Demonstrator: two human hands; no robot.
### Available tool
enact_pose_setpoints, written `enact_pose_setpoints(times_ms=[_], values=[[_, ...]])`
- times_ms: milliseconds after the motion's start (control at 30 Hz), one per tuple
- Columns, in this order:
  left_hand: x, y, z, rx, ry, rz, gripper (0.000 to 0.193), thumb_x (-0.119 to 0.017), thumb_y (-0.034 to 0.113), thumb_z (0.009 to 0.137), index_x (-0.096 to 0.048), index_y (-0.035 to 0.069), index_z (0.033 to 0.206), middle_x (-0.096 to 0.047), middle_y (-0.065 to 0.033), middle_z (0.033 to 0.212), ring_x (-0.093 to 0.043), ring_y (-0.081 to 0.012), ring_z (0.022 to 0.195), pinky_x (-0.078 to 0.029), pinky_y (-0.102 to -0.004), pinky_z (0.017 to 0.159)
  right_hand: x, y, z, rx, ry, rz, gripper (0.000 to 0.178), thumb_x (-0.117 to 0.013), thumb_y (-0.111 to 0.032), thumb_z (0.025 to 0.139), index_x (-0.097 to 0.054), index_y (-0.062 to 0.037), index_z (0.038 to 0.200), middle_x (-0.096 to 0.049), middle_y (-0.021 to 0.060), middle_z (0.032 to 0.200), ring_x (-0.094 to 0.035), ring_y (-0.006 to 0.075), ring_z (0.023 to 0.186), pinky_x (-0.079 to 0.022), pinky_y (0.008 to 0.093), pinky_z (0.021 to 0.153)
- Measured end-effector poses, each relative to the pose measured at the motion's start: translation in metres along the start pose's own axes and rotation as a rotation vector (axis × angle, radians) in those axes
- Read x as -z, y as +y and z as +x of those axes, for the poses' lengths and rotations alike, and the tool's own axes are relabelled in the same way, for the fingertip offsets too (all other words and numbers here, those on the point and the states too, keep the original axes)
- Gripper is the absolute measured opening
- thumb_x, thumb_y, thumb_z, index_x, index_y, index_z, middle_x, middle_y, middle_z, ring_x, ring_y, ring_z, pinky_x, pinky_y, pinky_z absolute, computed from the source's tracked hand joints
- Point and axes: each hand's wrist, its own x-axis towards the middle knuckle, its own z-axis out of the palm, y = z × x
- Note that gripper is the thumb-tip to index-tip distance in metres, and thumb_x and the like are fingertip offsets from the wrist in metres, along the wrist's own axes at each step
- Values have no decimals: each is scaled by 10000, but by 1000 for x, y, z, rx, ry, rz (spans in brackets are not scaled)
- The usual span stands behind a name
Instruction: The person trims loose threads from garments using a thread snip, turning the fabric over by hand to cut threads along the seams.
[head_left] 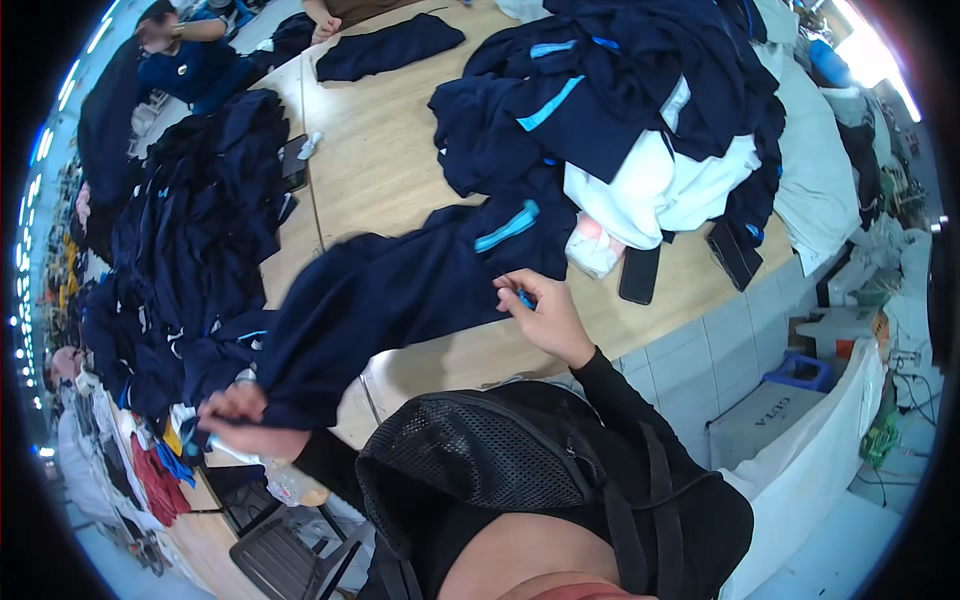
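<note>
A long navy garment (370, 290), shaped like a trouser leg, stretches slantwise over the near part of the table. It bears a light-blue strip (506, 227) toward its right end. My left hand (245, 420), smeared a little by motion, is closed on the lower left end of the cloth. At the garment's near edge on the right, my right hand (550, 318) has its fingers pinched together. A bit of blue shows between those fingers, too small to name. The garment's far right end runs up against the big pile, and where it ends there is hidden.
A big pile of navy garments (610, 90) with white cloth (650, 190) lies at far right. Near it are a pink-and-white bundle (594, 247) and a dark phone (638, 275). More navy garments (200, 210) heap at left. Two people (195, 60) work across the wooden table (370, 190).
</note>
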Motion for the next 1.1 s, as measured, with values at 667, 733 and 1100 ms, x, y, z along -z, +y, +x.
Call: enact_pose_setpoints(times_ms=[667, 733, 1100], values=[[73, -197, -140, 332, -661, 1190, 335, -553, 253, 1160, -638, 9, 946, -631, -44, 770, -573, -170, 667, -437, -355, 627, 41, 65, 42, 215, 423, -666, 159, -694, -9, 920, -747, -8, 1070, -723, 180, 967, -643, 440, 1015, -526, 506, 868], [61, -194, -137, 478, -726, 1187, 337, -545, 254, 1163, -630, 0, 958, -617, -43, 772, -574, -168, 700, -440, -360, 659, 64, 72, 59, 278, 494, -829, 159, -710, -29, 912, -750, -18, 1066, -723, 168, 976, -646, 424, 1021, -522, 503, 880], [86, -192, -106, 834, -473, 746, 345, -552, 305, 1184, -629, 90, 926, -527, 79, 793, -453, -48, 730, -365, -249, 670, 84, 101, 92, 143, 622, -1160, 144, -754, -135, 872, -781, -61, 992, -720, 158, 992, -673, 384, 1042, -555, 519, 829]])
